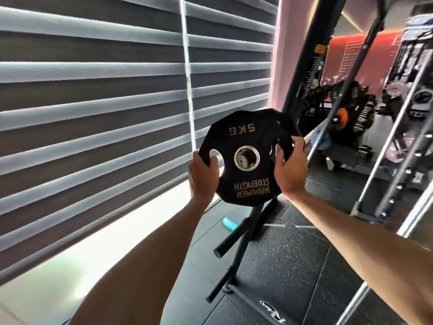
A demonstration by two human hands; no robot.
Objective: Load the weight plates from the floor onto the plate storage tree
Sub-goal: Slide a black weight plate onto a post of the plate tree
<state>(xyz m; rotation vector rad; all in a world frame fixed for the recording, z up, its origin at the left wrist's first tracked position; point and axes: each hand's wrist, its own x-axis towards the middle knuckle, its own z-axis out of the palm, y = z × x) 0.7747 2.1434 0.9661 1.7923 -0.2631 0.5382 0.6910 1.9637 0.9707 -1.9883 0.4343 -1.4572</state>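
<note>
A black 5 kg weight plate [246, 134] marked "Hammer Strength" is upright at chest height, its print upside down. My left hand [202, 174] grips its left edge with the thumb through the left grip hole. My right hand [289, 167] grips the right edge, fingers curled through the right grip hole. A peg end shows inside the plate's steel centre hole. Another black plate [284, 120] sits just behind it. Below, the black plate storage tree [243, 235] stands on the floor, two bare pegs sticking out to the lower left.
Grey striped blinds [93, 113] fill the left side, close to the plate. A black upright post [311, 55] and steel rack frames [398, 148] stand to the right. A turquoise object [228, 222] lies by the tree's base. Dark rubber floor [293, 266] spreads below.
</note>
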